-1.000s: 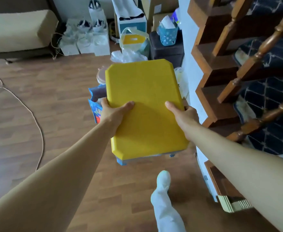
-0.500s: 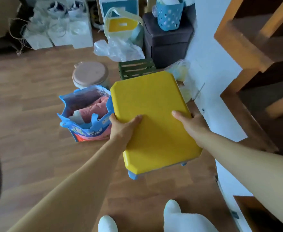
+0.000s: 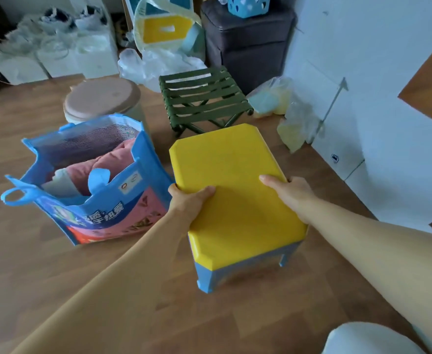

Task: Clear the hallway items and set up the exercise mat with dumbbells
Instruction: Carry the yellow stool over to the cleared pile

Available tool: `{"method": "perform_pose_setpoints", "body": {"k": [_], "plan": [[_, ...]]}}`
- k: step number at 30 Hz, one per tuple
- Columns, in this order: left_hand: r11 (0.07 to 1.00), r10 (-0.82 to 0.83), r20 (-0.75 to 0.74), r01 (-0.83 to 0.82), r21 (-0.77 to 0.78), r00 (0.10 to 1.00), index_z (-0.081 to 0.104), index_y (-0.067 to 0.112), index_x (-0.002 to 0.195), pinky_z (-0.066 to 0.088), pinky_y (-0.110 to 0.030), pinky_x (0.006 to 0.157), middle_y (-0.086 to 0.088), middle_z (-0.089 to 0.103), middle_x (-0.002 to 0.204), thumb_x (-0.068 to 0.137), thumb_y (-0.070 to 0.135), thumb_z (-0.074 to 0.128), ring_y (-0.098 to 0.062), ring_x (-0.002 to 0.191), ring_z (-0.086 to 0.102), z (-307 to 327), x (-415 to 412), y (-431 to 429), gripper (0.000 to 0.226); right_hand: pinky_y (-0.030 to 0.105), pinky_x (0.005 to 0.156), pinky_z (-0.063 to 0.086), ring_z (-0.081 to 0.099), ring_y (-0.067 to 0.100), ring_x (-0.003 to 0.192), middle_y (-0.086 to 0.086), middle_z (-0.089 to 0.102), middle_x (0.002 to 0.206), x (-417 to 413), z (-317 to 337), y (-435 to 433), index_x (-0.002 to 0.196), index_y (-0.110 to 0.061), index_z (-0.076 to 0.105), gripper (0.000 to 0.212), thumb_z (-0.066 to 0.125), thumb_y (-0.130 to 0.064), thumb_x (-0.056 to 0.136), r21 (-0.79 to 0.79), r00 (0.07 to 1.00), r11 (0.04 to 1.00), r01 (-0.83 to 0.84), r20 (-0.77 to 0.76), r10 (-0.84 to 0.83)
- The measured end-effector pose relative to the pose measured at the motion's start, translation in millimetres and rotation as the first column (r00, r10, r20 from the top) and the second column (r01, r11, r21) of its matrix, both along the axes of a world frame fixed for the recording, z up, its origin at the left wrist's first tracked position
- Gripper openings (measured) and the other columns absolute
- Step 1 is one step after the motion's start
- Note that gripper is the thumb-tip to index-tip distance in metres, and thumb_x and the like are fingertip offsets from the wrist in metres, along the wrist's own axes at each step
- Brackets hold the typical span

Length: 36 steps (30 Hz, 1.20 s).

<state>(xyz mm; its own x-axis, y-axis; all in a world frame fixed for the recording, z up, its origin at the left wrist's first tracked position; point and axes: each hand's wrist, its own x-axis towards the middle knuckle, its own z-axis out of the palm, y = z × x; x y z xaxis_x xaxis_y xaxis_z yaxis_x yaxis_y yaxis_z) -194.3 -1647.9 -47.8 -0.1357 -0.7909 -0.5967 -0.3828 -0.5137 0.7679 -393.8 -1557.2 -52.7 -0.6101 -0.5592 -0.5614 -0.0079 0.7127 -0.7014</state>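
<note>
we record the left hand [image 3: 189, 200] and right hand [image 3: 290, 189] each clamping a side edge of the yellow-topped stool [image 3: 225, 162], thumbs on top (fingers underneath, unseen), apparently to keep it level, low over the floor [image 3: 56, 256] beside the blue tote bag [image 3: 95, 190].

I log: stool [image 3: 237, 190] yellow top, blue legs | folding stool [image 3: 204, 98] dark green slats | bag [image 3: 95, 190] blue, pink print | bin lid [image 3: 102, 98] beige

Dim daylight falls across a wood-plank floor [image 3: 44, 251] beside a white wall [image 3: 388, 60], with a dark storage box [image 3: 248, 39] standing in the far corner.
</note>
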Motion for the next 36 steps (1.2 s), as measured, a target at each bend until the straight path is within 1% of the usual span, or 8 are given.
{"method": "perform_pose_setpoints", "body": {"k": [4,12,15,18,23,27,32,36], "plan": [[1.000,-0.011,-0.015,0.011,-0.029,1.000,0.018,0.021,0.145,0.043,-0.045,0.094,-0.007,0.045,0.135,0.075,0.040,0.075,-0.030,0.116,0.050,-31,-9,-16,0.092,0.044,0.085,0.046,0.055,0.035,0.112,0.011,0.054,0.130,-16,-30,-22,0.134,-0.009,0.045,0.089,0.068,-0.066,0.070,-0.023,1.000,1.000,-0.009,-0.002,0.009],[0.991,0.000,-0.068,-0.009,-0.135,0.998,0.028,0.020,0.142,0.043,-0.036,0.087,-0.003,0.049,0.132,0.079,0.040,0.072,-0.022,0.104,0.051,-63,-25,-39,0.080,0.045,0.097,0.042,0.048,0.036,0.124,0.013,0.045,0.142,-39,-49,-64,0.142,-0.006,0.036,0.089,0.063,-0.061,0.078,-0.003,0.998,0.999,-0.054,-0.013,0.054],[0.983,0.001,-0.049,-0.010,-0.182,0.999,0.028,0.020,0.142,0.043,-0.037,0.090,-0.003,0.049,0.134,0.080,0.043,0.070,-0.024,0.111,0.052,-64,-35,-51,0.079,0.041,0.086,0.045,0.052,0.035,0.117,0.012,0.051,0.134,-43,-46,-82,0.136,-0.007,0.043,0.075,0.055,-0.060,0.085,0.020,0.969,0.991,-0.131,-0.208,0.132],[0.976,0.006,-0.006,-0.007,-0.216,1.000,0.029,0.017,0.141,0.043,-0.038,0.092,-0.006,0.048,0.136,0.081,0.046,0.067,-0.028,0.118,0.051,-65,-47,-61,0.076,0.037,0.076,0.040,0.054,0.033,0.113,0.013,0.056,0.127,-41,-44,-99,0.126,-0.007,0.050,0.053,0.048,-0.049,0.094,0.057,0.869,0.979,-0.196,-0.453,0.201],[0.974,0.017,0.078,0.001,-0.228,0.997,0.027,0.012,0.138,0.042,-0.040,0.089,-0.010,0.047,0.135,0.086,0.047,0.060,-0.033,0.118,0.050,-59,-63,-65,0.071,0.036,0.103,0.035,0.042,0.029,0.128,0.014,0.048,0.137,-24,-42,-115,0.127,-0.002,0.051,0.032,0.039,-0.015,0.101,0.119,0.673,0.943,-0.310,-0.673,0.306],[0.975,-0.006,0.210,0.052,-0.215,0.978,0.022,0.009,0.141,0.042,-0.044,0.094,-0.015,0.039,0.140,0.088,0.048,0.057,-0.036,0.122,0.047,-52,-65,-65,0.074,0.031,0.116,0.024,0.029,0.022,0.140,0.008,0.037,0.150,8,-50,-112,0.139,-0.007,0.044,0.041,0.036,-0.007,0.099,0.049,0.636,0.875,-0.481,-0.668,0.387],[0.879,-0.054,0.403,0.235,-0.414,0.914,0.025,0.009,0.142,0.038,-0.049,0.104,-0.013,0.029,0.144,0.091,0.039,0.056,-0.034,0.129,0.037,-41,-61,-55,0.067,0.031,0.110,0.029,0.036,0.022,0.136,0.007,0.044,0.145,26,-42,-102,0.139,-0.008,0.046,0.040,0.040,-0.017,0.100,0.012,0.626,0.840,-0.542,-0.661,0.414],[0.800,-0.111,0.431,0.338,-0.496,0.896,0.033,0.010,0.140,0.042,-0.048,0.101,-0.012,0.033,0.141,0.093,0.034,0.053,-0.031,0.125,0.041,-26,-48,-58,0.057,0.033,0.106,0.034,0.041,0.026,0.132,0.009,0.048,0.141,33,-23,-100,0.140,-0.009,0.045,0.041,0.041,-0.020,0.100,-0.004,0.630,0.827,-0.562,-0.650,0.425]]}}
